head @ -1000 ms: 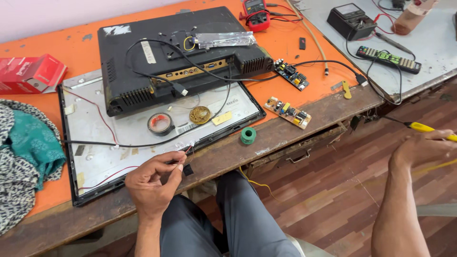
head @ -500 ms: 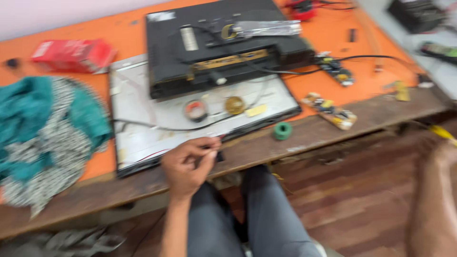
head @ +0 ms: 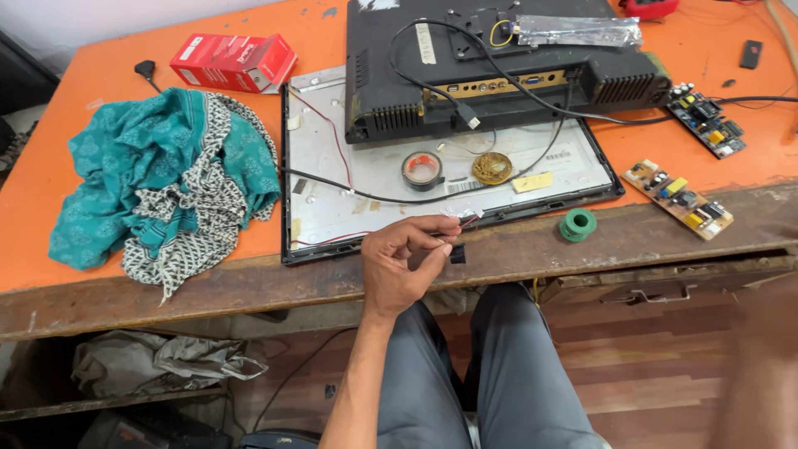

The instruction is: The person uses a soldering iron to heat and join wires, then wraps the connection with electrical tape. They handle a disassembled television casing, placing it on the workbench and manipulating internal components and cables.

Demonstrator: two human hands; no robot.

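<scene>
One view, head camera: looking down at an orange workbench [head: 100,166] and the seated person's lap.
Left hand: the left hand [head: 403,262] is pinching thin red and white wires [head: 467,221] between thumb and fingertips, just at the front edge of the bench; a small black plug [head: 457,254] is hanging below the fingers.
Wires: these are running back onto the opened flat panel [head: 349,166], where a black back cover [head: 499,66] is lying across its far half.
Right hand: only a blurred forearm is showing at the lower right corner; its grip cannot be told.
Change: the camera is swinging leftward compared with a second ago, so the teal and patterned cloth [head: 166,175] and red box [head: 234,60] are now filling the left side; the pinch on the wires is holding unchanged.
Nearby: a tape roll [head: 422,170], a brass coil [head: 492,168], a green spool [head: 577,224] and two circuit boards [head: 680,199] are lying around the panel.
</scene>
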